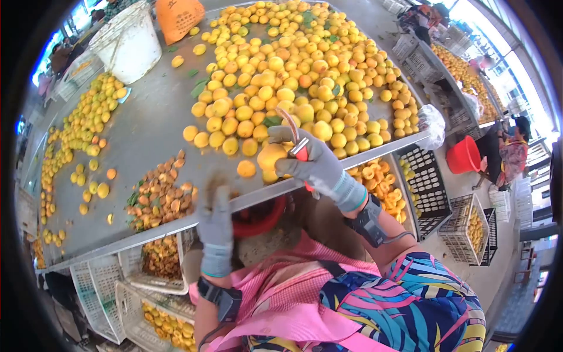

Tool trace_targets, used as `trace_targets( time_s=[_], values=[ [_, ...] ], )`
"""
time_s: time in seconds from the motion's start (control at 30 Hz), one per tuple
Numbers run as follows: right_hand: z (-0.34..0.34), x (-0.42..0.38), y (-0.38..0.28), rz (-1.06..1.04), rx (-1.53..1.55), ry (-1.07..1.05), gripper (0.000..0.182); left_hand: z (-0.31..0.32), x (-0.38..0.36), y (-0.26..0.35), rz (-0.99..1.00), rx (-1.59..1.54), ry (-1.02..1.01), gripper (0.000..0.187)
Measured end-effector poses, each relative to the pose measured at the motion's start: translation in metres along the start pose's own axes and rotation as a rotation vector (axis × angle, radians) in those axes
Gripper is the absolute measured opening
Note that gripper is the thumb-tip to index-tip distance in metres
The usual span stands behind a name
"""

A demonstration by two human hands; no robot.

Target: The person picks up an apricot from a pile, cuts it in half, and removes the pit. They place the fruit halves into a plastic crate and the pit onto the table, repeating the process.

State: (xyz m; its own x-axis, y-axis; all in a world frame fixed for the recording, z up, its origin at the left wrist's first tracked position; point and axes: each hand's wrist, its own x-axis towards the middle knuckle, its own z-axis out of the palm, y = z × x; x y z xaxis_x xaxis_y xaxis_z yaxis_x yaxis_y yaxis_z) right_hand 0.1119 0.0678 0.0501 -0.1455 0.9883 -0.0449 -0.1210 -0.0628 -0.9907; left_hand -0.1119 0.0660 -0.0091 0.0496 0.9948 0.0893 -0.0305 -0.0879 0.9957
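Note:
My right hand (316,164), in a grey glove, is closed round a small knife (301,151) with a red handle and a curved blade pointing up and away. Beside its fingertips is a yellow apricot (271,157), overlapped by the fingers in this view. My left hand (216,220), gloved alike, hangs over the table's front edge, its fingers smeared by motion. Left of it lies a heap of brownish apricot scraps (163,196) with some leaves. A large pile of whole apricots (287,70) covers the table beyond both hands.
The metal table (146,108) has a raised front rim. More apricots (88,117) line its left side, near a white bucket (130,50) and an orange bag (177,17). Halved apricots (380,186) fill a container below. A red bucket (463,155) and a seated person (509,149) are at right.

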Motion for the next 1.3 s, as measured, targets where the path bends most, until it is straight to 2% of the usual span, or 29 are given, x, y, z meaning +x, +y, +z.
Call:
trace_targets(
  time_s=[0.07, 0.1, 0.13, 0.17, 0.2, 0.27, 0.3, 0.33, 0.4, 0.43, 0.5, 0.6, 0.73, 0.77, 0.8, 0.87, 0.93, 1.0, 1.07, 1.13, 1.2, 1.3],
  values=[
    [0.027, -0.018, -0.004, 0.012, 0.126, 0.006, 0.05, 0.028, -0.024, 0.022, -0.117, -0.336, -0.131, 0.045],
    [0.033, -0.024, 0.002, 0.05, 0.063, 0.003, 0.048, 0.034, -0.032, 0.029, -0.12, -0.319, -0.121, 0.045],
    [0.039, -0.029, 0.007, 0.051, 0.078, -0.005, 0.048, 0.039, -0.038, 0.034, -0.129, -0.458, -0.126, 0.046],
    [0.046, -0.034, 0.011, -0.014, -0.063, -0.009, 0.047, 0.039, -0.042, 0.038, -0.136, -0.597, -0.131, 0.047],
    [0.052, -0.039, 0.013, -0.078, -0.204, -0.011, 0.045, 0.037, -0.045, 0.04, -0.137, -0.584, -0.126, 0.047],
    [0.059, -0.051, 0.005, -0.093, -0.134, -0.043, 0.045, 0.029, -0.05, 0.04, -0.135, -0.722, -0.199, 0.049],
    [0.058, -0.058, -0.005, 0.016, 0.017, -0.081, 0.045, 0.024, -0.051, 0.034, -0.24, -0.896, -0.185, 0.047],
    [0.058, -0.065, -0.012, 0.128, 0.166, -0.122, 0.046, 0.019, -0.056, 0.031, -0.237, -0.885, -0.178, 0.047],
    [0.056, -0.074, -0.015, 0.101, 0.248, -0.105, 0.046, 0.011, -0.064, 0.031, -0.403, -1.268, -0.248, 0.049],
    [0.054, -0.077, -0.013, 0.141, 0.293, -0.058, 0.046, 0.006, -0.064, 0.027, -0.419, -1.375, -0.345, 0.049],
    [0.055, -0.081, -0.013, 0.184, 0.342, -0.017, 0.046, 0.002, -0.068, 0.029, -0.407, -1.357, -0.349, 0.049],
    [0.058, -0.091, -0.017, 0.156, 0.117, -0.09, 0.048, -0.002, -0.075, 0.032, -0.399, -1.327, -0.335, 0.051],
    [0.06, -0.099, -0.014, 0.168, 0.128, -0.242, 0.045, -0.004, -0.084, 0.031, -0.351, -1.256, -0.293, 0.054],
    [0.067, -0.099, -0.019, -0.022, -0.114, -0.201, 0.047, -0.003, -0.087, 0.031, -0.351, -1.256, -0.292, 0.054],
    [0.068, -0.098, -0.015, -0.021, -0.114, -0.203, 0.047, -0.001, -0.09, 0.032, -0.356, -1.226, -0.251, 0.055],
    [0.067, -0.096, -0.002, -0.489, -0.509, -0.175, 0.05, 0.003, -0.092, 0.037, -0.36, -1.198, -0.206, 0.056],
    [0.067, -0.096, 0.002, -0.498, -0.558, -0.186, 0.053, 0.006, -0.093, 0.046, -0.314, -1.058, -0.185, 0.057],
    [0.067, -0.1, -0.001, -0.352, -0.645, -0.234, 0.054, 0.008, -0.094, 0.048, -0.276, -1.065, -0.208, 0.057],
    [0.068, -0.099, 0.005, -0.389, -0.664, -0.222, 0.056, 0.011, -0.095, 0.052, -0.242, -1.071, -0.232, 0.056],
    [0.067, -0.099, 0.005, -0.428, -0.686, -0.208, 0.057, 0.015, -0.095, 0.056, -0.263, -1.009, -0.172, 0.058],
    [0.067, -0.103, -0.009, -0.212, -0.777, -0.269, 0.054, 0.015, -0.096, 0.055, -0.251, -0.981, -0.174, 0.057],
    [0.067, -0.104, -0.012, -0.236, -0.794, -0.248, 0.055, 0.012, -0.095, 0.051, -0.245, -0.916, -0.157, 0.055]
  ],
)
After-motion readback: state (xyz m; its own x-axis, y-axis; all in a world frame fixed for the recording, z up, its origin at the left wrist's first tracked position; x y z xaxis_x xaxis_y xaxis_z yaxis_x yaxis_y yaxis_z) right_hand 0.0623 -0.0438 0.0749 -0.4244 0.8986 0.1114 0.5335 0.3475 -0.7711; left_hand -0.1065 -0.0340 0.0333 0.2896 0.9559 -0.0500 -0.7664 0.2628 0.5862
